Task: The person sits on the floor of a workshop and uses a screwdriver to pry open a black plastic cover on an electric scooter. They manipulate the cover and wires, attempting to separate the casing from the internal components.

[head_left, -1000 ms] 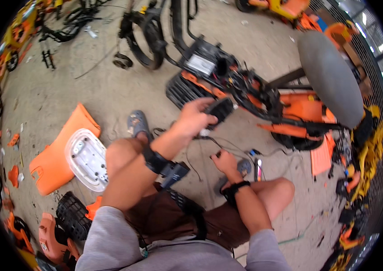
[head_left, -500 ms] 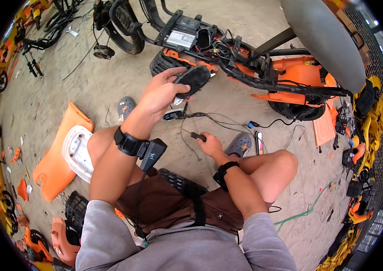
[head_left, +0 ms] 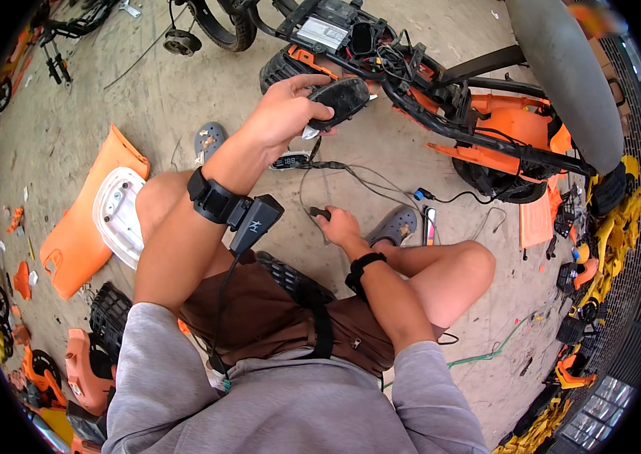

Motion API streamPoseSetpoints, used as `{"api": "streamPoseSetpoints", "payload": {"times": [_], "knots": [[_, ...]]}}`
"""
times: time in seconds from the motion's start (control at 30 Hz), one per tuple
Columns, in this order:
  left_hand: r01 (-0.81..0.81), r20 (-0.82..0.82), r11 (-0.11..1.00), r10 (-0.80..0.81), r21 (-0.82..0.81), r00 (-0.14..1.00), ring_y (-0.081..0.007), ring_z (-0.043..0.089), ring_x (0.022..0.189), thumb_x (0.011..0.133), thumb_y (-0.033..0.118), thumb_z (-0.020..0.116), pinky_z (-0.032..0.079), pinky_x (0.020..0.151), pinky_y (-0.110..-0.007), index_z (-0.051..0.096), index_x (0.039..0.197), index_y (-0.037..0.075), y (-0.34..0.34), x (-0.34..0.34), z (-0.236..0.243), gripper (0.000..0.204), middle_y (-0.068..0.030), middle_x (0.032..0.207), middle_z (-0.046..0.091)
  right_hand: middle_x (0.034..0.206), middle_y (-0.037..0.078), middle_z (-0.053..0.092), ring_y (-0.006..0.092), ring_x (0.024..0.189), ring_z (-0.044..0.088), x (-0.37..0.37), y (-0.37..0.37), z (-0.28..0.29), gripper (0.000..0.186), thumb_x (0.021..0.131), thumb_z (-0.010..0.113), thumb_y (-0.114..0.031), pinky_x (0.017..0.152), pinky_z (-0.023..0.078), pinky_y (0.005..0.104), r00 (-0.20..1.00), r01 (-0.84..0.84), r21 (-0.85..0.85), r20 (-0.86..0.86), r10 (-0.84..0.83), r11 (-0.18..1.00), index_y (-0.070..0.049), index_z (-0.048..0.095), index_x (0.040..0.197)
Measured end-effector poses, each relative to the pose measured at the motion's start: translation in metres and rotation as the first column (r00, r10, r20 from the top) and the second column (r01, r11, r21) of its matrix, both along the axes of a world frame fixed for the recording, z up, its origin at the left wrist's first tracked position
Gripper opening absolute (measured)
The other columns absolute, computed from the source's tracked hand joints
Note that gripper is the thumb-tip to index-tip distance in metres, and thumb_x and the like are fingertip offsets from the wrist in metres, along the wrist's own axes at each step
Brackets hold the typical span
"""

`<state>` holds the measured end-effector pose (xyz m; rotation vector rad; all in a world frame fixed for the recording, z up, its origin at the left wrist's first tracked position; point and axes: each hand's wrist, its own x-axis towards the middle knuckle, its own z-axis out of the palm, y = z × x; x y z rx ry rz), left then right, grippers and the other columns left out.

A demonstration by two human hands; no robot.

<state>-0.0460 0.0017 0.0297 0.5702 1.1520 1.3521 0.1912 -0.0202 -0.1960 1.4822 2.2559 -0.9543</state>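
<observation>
Raised over the floor, my left hand (head_left: 281,119) grips a dark, flat, oval piece (head_left: 340,103) with the thumb on its face. A bit of white shows under that hand. My right hand (head_left: 343,227), lower and nearer my lap, is closed round a short black handle (head_left: 320,214); its far end is not clear. A small black display unit (head_left: 290,160) with a cable (head_left: 351,168) lies on the floor below the oval piece. Just beyond stands a stripped electric bike frame (head_left: 404,83) with wiring exposed and orange panels.
An orange body panel (head_left: 93,216) and a white tray-like cover (head_left: 120,212) lie left of my knee. Right of my shoe is a slim white tool or packet (head_left: 430,225). A blue connector (head_left: 420,194) ends a cable. Yellow parts (head_left: 623,219) pile along the right wall.
My view has shifted a little. The oval piece and my left hand sit slightly further right and higher in the picture. Both hands keep their holds.
</observation>
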Motion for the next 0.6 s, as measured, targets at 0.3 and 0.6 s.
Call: {"api": "streamPoseSetpoints", "payload": {"times": [0.3,0.6], "knots": [[-0.019,-0.01,1.0,0.018,-0.013,1.0,-0.0259,0.063,0.101,0.086,-0.011,0.055,0.059,0.08,-0.035,0.04,0.139,-0.009,-0.0023,0.0003,0.0038,0.055,-0.0208,0.124,0.056,0.107,0.02,0.07,0.0369,0.101,0.065,-0.0049,0.0059,0.0033,0.046,0.09,0.062,-0.035,0.087,0.052,0.0451,0.997,0.071,-0.114,0.029,-0.068,0.991,-0.008,0.062,0.128],[-0.015,-0.016,1.0,0.014,-0.016,1.0,-0.0262,0.064,0.101,0.086,-0.01,0.056,0.059,0.079,-0.035,0.04,0.139,-0.009,-0.0008,-0.0009,0.0012,0.055,-0.0204,0.122,0.057,0.112,0.018,0.069,0.0359,0.102,0.065,-0.0059,0.006,0.0066,0.045,0.092,0.06,-0.035,0.088,0.052,0.0448,0.998,0.07,-0.067,0.011,-0.069,0.995,-0.009,0.061,0.129]]}}
